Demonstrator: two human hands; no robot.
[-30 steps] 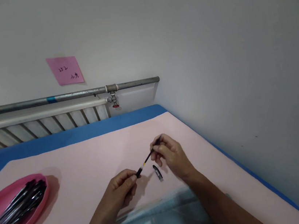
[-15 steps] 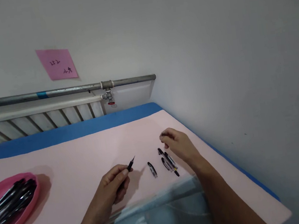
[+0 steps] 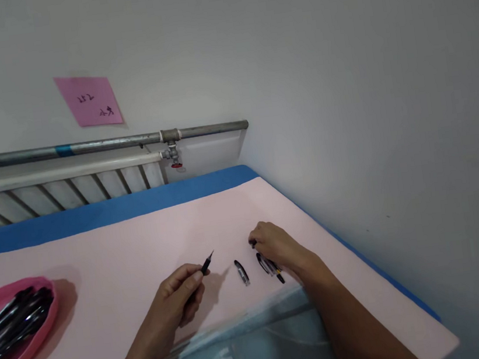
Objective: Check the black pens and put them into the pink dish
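Note:
My left hand [image 3: 182,293] is closed around an uncapped pen [image 3: 207,264], its black grip and pointed tip sticking out up and to the right. My right hand [image 3: 274,245] is bent down over a small group of pen caps [image 3: 268,265], which are clear with black clips. Its fingers are pinched together beside a black end at the top of this group; what they hold is hidden. A single pen cap [image 3: 242,273] lies between my two hands, apart from the group. A black-ended piece with a bit of yellow [image 3: 281,278] shows below the caps.
A pink basket [image 3: 54,304] full of black pens stands at the left. Pink covering [image 3: 113,261] lies over a blue surface [image 3: 137,203]. Behind run a radiator [image 3: 65,193], a metal pipe [image 3: 120,143] and a valve; a wall rises close on the right.
My right hand has moved down and slightly left, onto the top of the cap group and now covers part of it. My left hand keeps the pen almost still.

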